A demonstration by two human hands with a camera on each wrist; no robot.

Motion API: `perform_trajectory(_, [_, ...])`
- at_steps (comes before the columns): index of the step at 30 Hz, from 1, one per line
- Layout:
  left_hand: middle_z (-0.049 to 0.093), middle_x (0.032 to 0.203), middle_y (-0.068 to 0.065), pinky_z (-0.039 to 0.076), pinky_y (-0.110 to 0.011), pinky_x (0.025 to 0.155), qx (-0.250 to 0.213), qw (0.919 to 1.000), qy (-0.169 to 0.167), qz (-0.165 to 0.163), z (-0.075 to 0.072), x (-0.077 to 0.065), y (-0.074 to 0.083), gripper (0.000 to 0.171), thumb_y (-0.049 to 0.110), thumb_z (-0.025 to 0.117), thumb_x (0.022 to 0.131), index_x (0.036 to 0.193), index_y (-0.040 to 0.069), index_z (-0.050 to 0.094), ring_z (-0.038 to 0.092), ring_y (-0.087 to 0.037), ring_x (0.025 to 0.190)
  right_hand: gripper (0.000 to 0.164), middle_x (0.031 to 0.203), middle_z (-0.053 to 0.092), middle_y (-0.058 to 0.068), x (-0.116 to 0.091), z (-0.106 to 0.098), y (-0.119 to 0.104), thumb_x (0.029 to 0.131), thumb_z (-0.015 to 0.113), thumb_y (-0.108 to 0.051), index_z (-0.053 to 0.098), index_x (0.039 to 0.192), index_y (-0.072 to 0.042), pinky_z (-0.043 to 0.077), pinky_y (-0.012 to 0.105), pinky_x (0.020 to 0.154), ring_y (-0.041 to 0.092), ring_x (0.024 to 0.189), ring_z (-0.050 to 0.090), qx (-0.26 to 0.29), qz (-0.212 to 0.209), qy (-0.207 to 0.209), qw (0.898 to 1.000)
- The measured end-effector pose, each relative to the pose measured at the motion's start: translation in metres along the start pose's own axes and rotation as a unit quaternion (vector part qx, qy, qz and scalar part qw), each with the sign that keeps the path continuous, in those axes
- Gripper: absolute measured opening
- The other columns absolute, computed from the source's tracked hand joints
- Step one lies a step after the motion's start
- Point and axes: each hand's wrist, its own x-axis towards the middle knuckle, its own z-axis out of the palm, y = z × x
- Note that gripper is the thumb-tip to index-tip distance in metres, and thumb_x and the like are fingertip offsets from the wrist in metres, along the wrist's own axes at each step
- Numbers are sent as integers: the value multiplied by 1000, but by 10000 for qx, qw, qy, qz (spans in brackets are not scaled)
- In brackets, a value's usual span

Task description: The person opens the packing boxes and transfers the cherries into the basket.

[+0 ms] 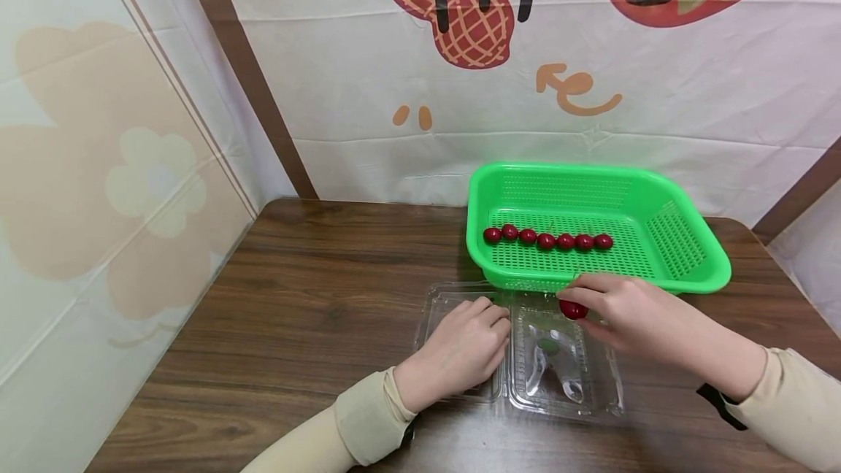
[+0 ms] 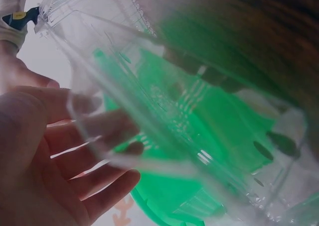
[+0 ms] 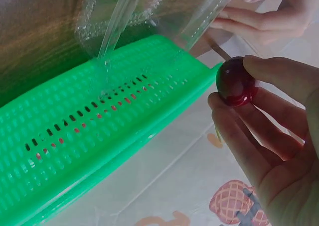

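A dark red cherry (image 1: pixel 573 309) is pinched between the thumb and fingertips of my right hand (image 1: pixel 624 312). In the right wrist view the cherry (image 3: pixel 236 81) is round and glossy, with a thin stem hanging below. This hand hovers over the right half of an unfolded clear plastic clamshell box (image 1: pixel 535 371), near the basket's front rim. My left hand (image 1: pixel 460 349) lies over the box's left half. The left wrist view shows that left hand (image 2: pixel 60 156) with its fingers extended and spread against the clear plastic, gripping nothing.
Just behind the box stands a green perforated basket (image 1: pixel 683 279) with several cherries (image 1: pixel 546 241) in a row across its floor. Brown wood-grain table (image 1: pixel 315 298) extends to the left. A printed white cloth (image 1: pixel 355 174) hangs behind the table.
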Motion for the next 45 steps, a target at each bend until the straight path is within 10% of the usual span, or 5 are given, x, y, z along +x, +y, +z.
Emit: perform_trajectory(45, [67, 100, -1, 47, -27, 74, 31, 10000, -35, -10, 1, 0, -1, 18, 21, 56, 82, 88, 10, 69, 54, -17, 93, 28, 80, 64, -1, 12, -11, 75, 60, 75, -2, 69, 87, -8, 50, 28, 50, 7, 63, 58, -139, 594, -366, 9975])
